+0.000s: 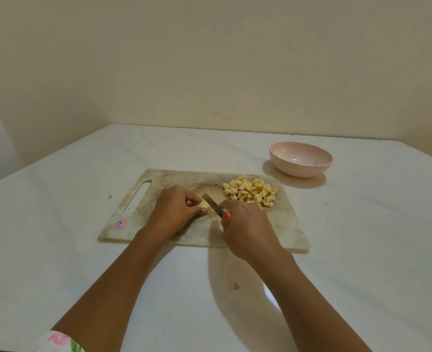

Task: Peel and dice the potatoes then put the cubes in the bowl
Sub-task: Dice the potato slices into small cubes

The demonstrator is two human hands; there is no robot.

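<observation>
On the worn pale cutting board [164, 179], my left hand [176, 212] pinches a small peeled potato piece [204, 204] between fingers and thumb. My right hand [245, 227] grips a knife [213, 205] by its red handle, and the blade rests against the piece. A pile of yellow potato cubes [251, 190] lies on the board's far right part. The pink bowl [300, 158] stands beyond the board to the right, with no cubes visible in it.
The board lies on a white table [362, 237] set against a beige wall. A small potato scrap [235, 286] lies on the table near my right forearm, another scrap [110, 196] left of the board.
</observation>
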